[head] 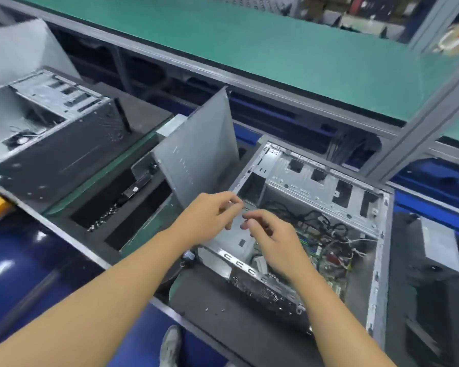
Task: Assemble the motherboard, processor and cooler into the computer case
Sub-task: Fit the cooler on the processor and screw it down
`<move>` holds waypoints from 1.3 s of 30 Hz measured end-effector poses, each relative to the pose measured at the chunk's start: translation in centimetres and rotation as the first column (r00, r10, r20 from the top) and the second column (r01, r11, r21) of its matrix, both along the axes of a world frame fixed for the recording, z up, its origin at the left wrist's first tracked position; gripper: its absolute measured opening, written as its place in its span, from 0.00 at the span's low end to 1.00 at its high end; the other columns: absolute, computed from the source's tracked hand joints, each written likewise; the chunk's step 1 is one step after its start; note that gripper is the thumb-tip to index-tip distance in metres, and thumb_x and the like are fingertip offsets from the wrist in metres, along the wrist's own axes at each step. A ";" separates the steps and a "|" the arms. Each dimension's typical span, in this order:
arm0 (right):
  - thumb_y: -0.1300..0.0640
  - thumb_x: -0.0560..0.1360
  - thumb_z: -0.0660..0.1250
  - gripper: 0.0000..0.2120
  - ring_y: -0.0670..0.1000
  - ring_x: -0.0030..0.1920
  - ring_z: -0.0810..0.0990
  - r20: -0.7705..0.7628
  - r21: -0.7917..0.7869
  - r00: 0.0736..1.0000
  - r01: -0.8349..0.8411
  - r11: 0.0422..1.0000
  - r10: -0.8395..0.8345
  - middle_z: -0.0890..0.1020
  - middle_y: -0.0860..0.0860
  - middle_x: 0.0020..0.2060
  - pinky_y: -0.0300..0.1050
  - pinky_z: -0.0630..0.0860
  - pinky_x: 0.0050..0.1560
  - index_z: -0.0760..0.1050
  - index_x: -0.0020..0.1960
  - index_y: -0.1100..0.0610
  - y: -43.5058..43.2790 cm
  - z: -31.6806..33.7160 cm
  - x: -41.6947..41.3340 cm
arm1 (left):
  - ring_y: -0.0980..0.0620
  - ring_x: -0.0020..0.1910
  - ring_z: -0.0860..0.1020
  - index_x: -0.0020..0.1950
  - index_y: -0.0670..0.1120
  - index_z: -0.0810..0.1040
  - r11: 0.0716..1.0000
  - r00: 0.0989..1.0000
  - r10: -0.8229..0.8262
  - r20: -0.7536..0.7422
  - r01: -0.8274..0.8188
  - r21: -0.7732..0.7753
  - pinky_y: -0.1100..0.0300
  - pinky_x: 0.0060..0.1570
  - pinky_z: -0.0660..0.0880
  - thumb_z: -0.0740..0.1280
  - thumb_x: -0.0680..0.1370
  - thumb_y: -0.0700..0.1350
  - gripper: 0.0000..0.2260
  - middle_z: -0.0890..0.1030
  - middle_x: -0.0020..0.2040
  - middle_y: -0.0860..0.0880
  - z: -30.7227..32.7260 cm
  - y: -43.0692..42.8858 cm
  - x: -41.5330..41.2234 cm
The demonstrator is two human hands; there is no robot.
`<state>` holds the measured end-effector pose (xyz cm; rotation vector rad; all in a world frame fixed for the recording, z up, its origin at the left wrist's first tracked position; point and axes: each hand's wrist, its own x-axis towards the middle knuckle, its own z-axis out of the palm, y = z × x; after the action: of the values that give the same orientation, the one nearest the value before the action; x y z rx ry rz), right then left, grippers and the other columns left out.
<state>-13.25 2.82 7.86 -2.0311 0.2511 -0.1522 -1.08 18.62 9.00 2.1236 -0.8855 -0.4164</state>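
The silver-grey steel computer case (379, 260) lies on its side with its open face up. Inside are a green motherboard (331, 263) and a tangle of black cables (316, 221). The left hand (210, 218) and the right hand (276, 247) meet over the case's left rim. Both sets of fingers (233, 202) are loosely curled with their tips almost touching. The blur hides whether they pinch something small, so I cannot tell.

The motherboard lies just right of and below the right fingertips, and the cables are beyond them to the right. The perforated drive cage (310, 186) fills the case's far end, past both hands. The slotted rear wall runs under the right wrist, toward the person. The case's long axis runs from that near end away to the drive cage.

A flat grey sheet-metal side panel (202, 154) stands upright just beyond the left fingers. A second open grey case (51, 128) sits well to the left of them. The case rests on a black foam mat (223, 313).
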 end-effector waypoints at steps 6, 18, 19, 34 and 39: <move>0.54 0.81 0.64 0.09 0.40 0.52 0.78 0.006 -0.138 0.991 -0.135 0.981 0.137 0.81 0.37 0.49 0.31 0.72 0.52 0.79 0.54 0.42 5.1 -0.1 4.0 | 0.59 0.44 0.78 0.53 0.59 0.79 0.957 0.965 0.256 -0.054 -0.261 -0.129 0.70 0.45 0.73 0.64 0.79 0.47 0.07 0.81 0.45 0.59 -2.3 7.0 1.6; 0.62 0.76 0.65 0.17 0.59 0.62 0.73 -0.631 -0.745 0.755 -0.654 0.133 0.180 0.77 0.54 0.59 0.53 0.67 0.58 0.72 0.64 0.55 16.8 -3.4 8.9 | 0.54 0.44 0.79 0.51 0.55 0.78 0.933 0.875 0.331 -0.354 -0.248 0.259 0.64 0.41 0.72 0.64 0.79 0.45 0.05 0.81 0.48 0.54 -11.7 16.1 3.7; 0.59 0.78 0.64 0.17 0.60 0.64 0.72 -0.669 -0.737 0.741 -0.672 0.068 0.061 0.76 0.56 0.62 0.56 0.65 0.62 0.71 0.67 0.55 17.5 -4.1 9.4 | 0.54 0.43 0.79 0.51 0.55 0.78 0.936 0.871 0.324 -0.369 -0.238 0.259 0.63 0.40 0.72 0.64 0.79 0.45 0.05 0.81 0.48 0.53 -12.2 16.0 3.9; 0.47 0.82 0.61 0.28 0.61 0.76 0.60 -0.850 -0.486 0.503 -0.863 -0.139 -0.157 0.64 0.55 0.76 0.64 0.49 0.77 0.60 0.79 0.51 16.7 -9.6 14.4 | 0.57 0.43 0.82 0.50 0.59 0.75 0.970 0.864 0.208 -0.459 -0.123 0.209 0.64 0.34 0.70 0.64 0.79 0.49 0.05 0.82 0.44 0.56 -12.8 17.6 7.3; 0.51 0.79 0.68 0.26 0.59 0.71 0.66 -0.917 -0.395 0.397 -0.902 -0.175 0.022 0.70 0.53 0.72 0.62 0.59 0.73 0.66 0.75 0.48 16.0 -8.4 15.5 | 0.62 0.37 0.81 0.50 0.59 0.77 0.971 0.861 0.226 -0.456 -0.160 0.178 0.65 0.32 0.71 0.65 0.78 0.47 0.06 0.81 0.43 0.57 -12.6 19.0 8.0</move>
<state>2.24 18.80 -0.54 -3.2677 -0.6347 1.5770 6.94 37.60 -3.59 2.0678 -0.3640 -0.8656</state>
